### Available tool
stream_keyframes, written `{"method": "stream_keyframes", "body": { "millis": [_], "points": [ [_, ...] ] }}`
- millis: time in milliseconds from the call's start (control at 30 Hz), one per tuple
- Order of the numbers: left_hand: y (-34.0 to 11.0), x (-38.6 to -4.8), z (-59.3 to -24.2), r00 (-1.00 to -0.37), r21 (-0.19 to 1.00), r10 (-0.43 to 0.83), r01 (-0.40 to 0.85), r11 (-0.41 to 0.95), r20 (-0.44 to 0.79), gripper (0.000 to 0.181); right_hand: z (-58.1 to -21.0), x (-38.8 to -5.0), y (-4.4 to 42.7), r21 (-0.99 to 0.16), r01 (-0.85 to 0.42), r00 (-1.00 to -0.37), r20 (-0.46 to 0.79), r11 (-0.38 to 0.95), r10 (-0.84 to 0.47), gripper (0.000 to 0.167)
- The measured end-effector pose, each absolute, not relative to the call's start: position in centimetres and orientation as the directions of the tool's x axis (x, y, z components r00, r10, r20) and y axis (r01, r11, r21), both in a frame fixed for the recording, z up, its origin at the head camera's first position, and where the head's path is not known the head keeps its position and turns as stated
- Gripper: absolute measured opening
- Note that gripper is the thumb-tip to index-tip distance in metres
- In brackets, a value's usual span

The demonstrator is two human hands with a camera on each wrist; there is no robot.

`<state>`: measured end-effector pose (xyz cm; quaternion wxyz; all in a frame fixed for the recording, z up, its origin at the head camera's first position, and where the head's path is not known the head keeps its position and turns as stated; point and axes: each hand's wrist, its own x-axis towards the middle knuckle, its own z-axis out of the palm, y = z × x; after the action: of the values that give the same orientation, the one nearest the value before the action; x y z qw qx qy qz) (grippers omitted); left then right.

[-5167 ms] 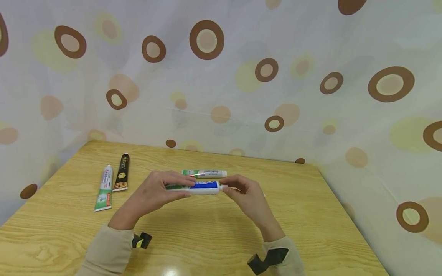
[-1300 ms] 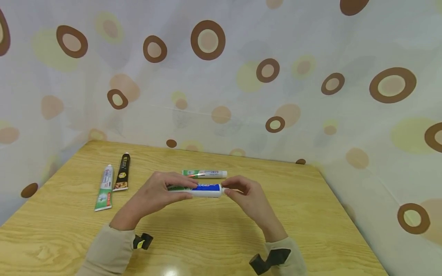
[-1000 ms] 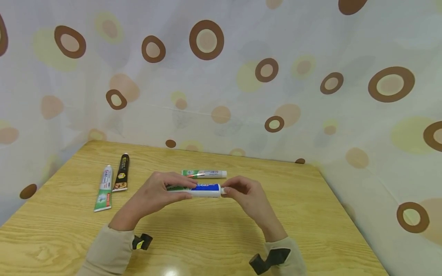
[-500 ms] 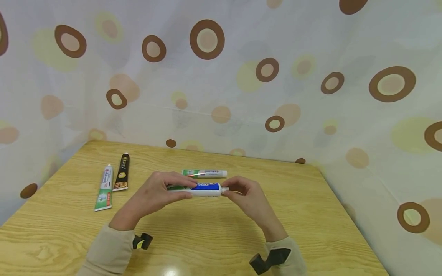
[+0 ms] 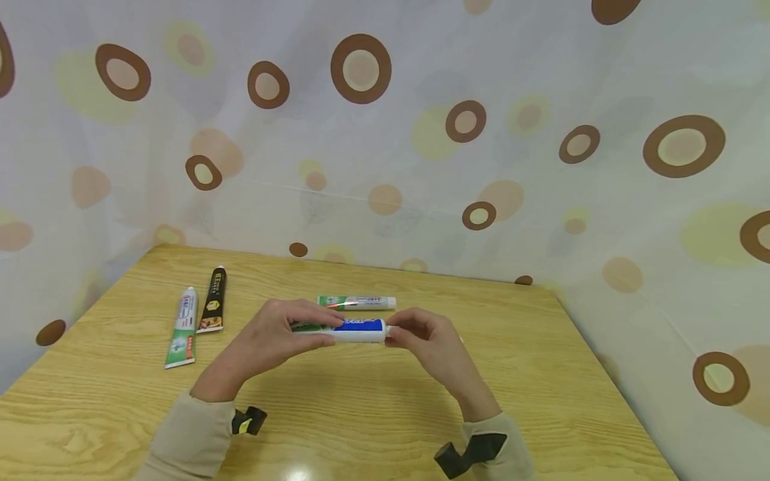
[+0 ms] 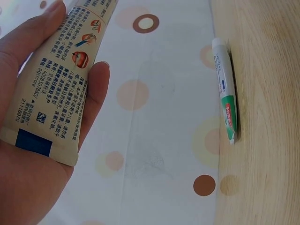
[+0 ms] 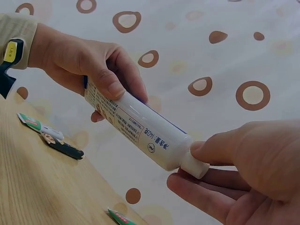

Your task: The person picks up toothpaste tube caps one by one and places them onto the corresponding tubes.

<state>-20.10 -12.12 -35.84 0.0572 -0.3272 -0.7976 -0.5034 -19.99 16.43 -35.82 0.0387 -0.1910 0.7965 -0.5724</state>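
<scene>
A blue, white and green toothpaste tube (image 5: 359, 330) is held level above the table, its cap end toward the right. My left hand (image 5: 273, 337) grips the tube's flat-end half, thumb on the near side and fingers over the far side. The printed back of this toothpaste tube (image 6: 56, 93) fills much of the left wrist view. At the other end, my right hand (image 5: 430, 341) pinches the white cap (image 7: 194, 165) between thumb and fingers. In the right wrist view the cap sits at the tube's mouth; whether it is screwed tight cannot be told.
Behind the hands a green and white toothpaste tube (image 5: 367, 303) lies crosswise on the wooden table (image 5: 361, 427). At the left lie another green and white tube (image 5: 182, 327) and a black tube (image 5: 213, 300). A dotted curtain (image 5: 385, 147) surrounds the table.
Compared with five seconds ago, the held tube sits slightly lower and farther right. My right thumb and fingers have shifted about the cap several times, while the left hand keeps its grip.
</scene>
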Motion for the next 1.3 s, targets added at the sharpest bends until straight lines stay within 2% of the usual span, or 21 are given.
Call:
{"method": "stream_keyframes", "body": {
  "millis": [233,433,833,1033,1300],
  "points": [
    [-12.01,-20.11,-35.78,-0.775,0.760,0.465,0.587,0.280,0.427,0.026,-35.54,-19.77,16.38,-0.905,-0.281,-0.928,0.172,0.318,-0.332,0.018],
    [-12.07,-20.19,-35.88,-0.775,0.760,0.462,0.588,0.278,0.431,0.026,-35.67,-19.90,16.47,-0.923,-0.283,-0.917,0.180,0.259,-0.357,0.016],
    [-12.11,-20.09,-35.69,-0.771,0.756,0.461,0.595,0.273,0.440,0.026,-35.82,-20.13,16.40,-0.942,-0.245,-0.923,0.154,0.229,-0.352,0.027],
    [-12.14,-20.09,-35.63,-0.767,0.751,0.464,0.601,0.275,0.444,0.026,-35.68,-19.95,16.37,-0.912,-0.292,-0.931,0.203,0.287,-0.302,0.022],
    [-12.05,-20.08,-35.62,-0.763,0.743,0.465,0.608,0.281,0.449,0.026,-35.54,-19.86,16.45,-0.899,-0.336,-0.914,0.239,0.281,-0.329,0.018]
  ]
}}
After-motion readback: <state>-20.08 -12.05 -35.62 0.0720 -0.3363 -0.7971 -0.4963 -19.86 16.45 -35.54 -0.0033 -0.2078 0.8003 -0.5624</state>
